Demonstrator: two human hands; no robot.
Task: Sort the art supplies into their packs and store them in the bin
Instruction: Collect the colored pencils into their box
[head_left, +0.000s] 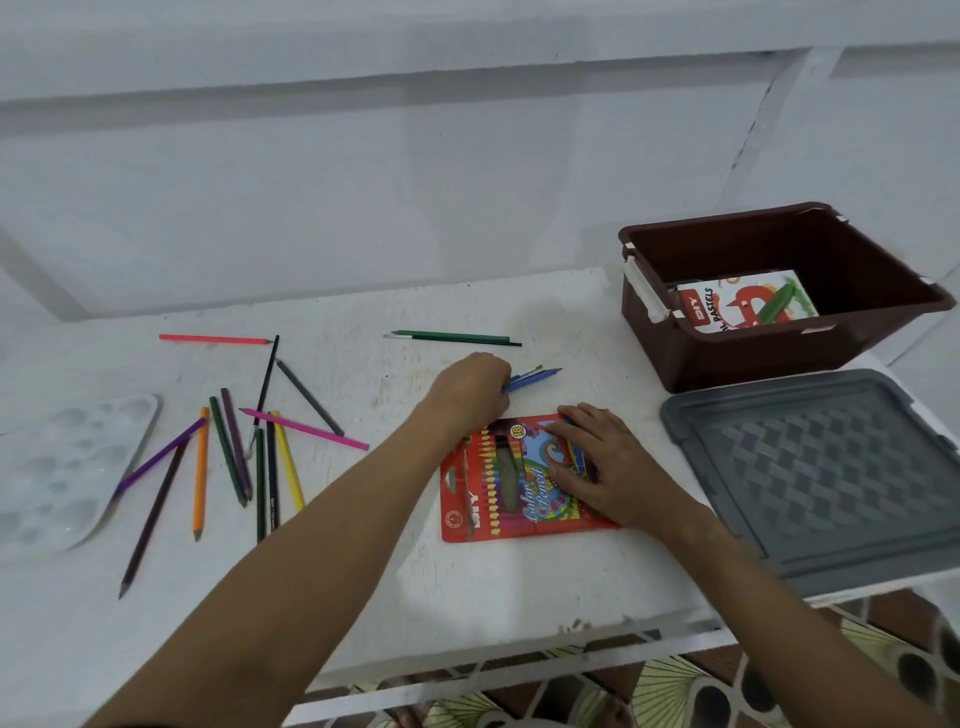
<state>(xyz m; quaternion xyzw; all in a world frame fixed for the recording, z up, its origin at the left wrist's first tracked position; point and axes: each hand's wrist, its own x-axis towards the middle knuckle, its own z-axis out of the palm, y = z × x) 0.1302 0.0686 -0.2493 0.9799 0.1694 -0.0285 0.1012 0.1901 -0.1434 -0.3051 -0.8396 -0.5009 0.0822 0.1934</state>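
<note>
Red colour pencil pack (511, 480) lies flat on the white table (467, 582), right hand (597, 462) pressing it with fingers spread. Left hand (472, 387), arm extended, is curled round blue pencils (535, 376) just behind the pack.

The left hand (470, 387) reached forward across the body, its fingers curled in a grip. The right hand (605, 462) lay flat, palm down, fingers spread.

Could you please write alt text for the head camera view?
A person's left hand grips blue pencils while the right hand rests on a red colour pencil pack on a white table, near a brown bin.
</note>
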